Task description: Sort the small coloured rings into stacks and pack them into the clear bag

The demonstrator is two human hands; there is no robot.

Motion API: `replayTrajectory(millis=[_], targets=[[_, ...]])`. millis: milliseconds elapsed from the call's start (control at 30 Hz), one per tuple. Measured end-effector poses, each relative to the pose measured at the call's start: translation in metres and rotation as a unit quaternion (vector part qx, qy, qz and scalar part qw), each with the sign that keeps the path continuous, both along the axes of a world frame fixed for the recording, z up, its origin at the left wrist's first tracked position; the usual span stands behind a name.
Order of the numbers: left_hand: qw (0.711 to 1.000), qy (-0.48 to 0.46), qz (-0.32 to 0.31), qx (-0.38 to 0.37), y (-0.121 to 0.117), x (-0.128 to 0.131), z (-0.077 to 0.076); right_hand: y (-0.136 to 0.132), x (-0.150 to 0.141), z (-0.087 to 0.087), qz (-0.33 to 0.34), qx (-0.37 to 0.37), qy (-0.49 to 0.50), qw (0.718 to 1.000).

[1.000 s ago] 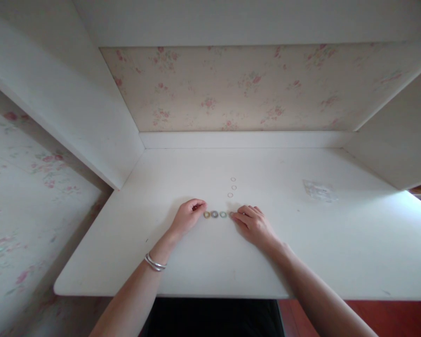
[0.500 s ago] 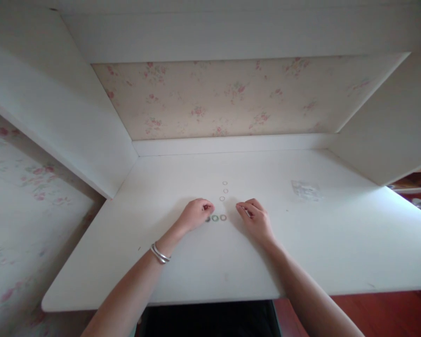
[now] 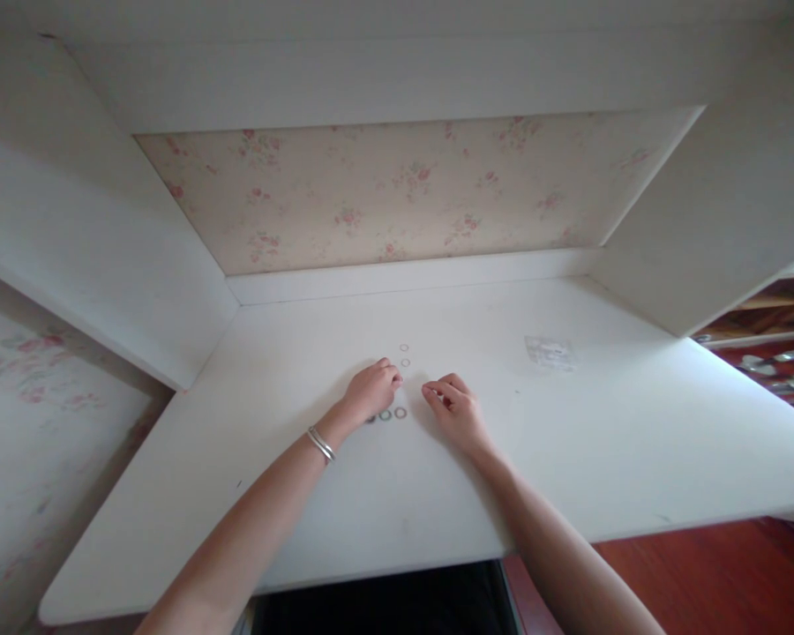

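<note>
My left hand point(image 3: 376, 388) is closed, its fingertips down on the desk where a thin ring of the upper line lay; whatever they pinch is hidden. Two other thin rings point(image 3: 406, 359) show just beyond those fingers. Below them lies a row of thicker rings: a dark one point(image 3: 371, 419) partly covered by my left hand, a green one point(image 3: 385, 419) and a brownish one point(image 3: 400, 418). To the right, my right hand point(image 3: 455, 407) hovers low over the desk with thumb and forefinger pressed together. Anything between them is too small to make out.
A clear plastic bag point(image 3: 549, 354) lies on the white desk point(image 3: 397, 511) to the right. White side panels and a back ledge point(image 3: 403, 279) bound the desk. A small dark mark point(image 3: 239, 484) shows near the left forearm.
My left hand has moved up from beside the thicker rings onto the nearest thin ring, now covered. My right hand stays pinched in about the same place. The view has shifted to the right.
</note>
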State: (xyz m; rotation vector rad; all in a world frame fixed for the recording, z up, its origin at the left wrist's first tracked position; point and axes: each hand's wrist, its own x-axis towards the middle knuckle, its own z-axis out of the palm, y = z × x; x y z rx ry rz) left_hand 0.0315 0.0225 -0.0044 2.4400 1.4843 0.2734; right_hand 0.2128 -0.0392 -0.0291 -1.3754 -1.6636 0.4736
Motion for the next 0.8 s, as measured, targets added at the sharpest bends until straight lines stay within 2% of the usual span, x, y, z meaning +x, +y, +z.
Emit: replayTrajectory(millis=[133, 300, 467, 800], targets=[[1.000, -0.017, -0.021, 0.009, -0.013, -0.005, 0.005, 0.000, 0.000, 0.001, 0.000, -0.003, -0.003, 1.000], [0.997, -0.064, -0.041, 0.030, -0.040, -0.015, 0.012, 0.000, -0.001, 0.001, 0.005, 0.001, -0.004, 1.000], [0.994, -0.064, -0.072, 0.058, -0.061, -0.016, 0.011, 0.000, -0.001, 0.000, 0.003, 0.005, -0.010, 1.000], [0.992, -0.025, -0.091, 0.087, -0.064, -0.012, 0.003, 0.000, -0.001, -0.001, 0.006, 0.002, -0.007, 1.000]])
